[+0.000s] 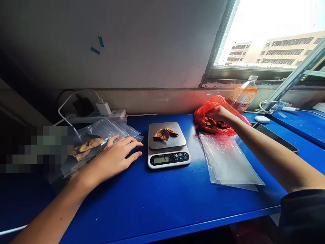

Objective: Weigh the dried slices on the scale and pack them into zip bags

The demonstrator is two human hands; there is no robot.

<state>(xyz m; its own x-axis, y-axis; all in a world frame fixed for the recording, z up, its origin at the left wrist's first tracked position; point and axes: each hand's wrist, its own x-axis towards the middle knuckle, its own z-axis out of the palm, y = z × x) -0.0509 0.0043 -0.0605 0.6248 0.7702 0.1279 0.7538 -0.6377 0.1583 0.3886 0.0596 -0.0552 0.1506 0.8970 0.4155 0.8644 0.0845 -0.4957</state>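
Observation:
A white kitchen scale (167,145) stands on the blue table (152,203), its small display lit. On its metal plate lie brown dried peel pieces (164,134). My left hand (120,152) rests to the left of the scale, fingers spread and holding nothing, partly over clear zip bags (106,127). One filled bag there contains more dried pieces (87,147). My right hand (215,112) reaches into a red plastic bag (230,130) of dried pieces (215,124); its fingers are hidden inside, so their grip does not show.
Flat clear zip bags (231,162) lie before the red bag. A drink bottle (244,94) stands behind it. A dark phone or tablet (275,137) and a white earphone case (262,119) lie at right. A charger (103,107) and power strip (118,114) sit along the wall.

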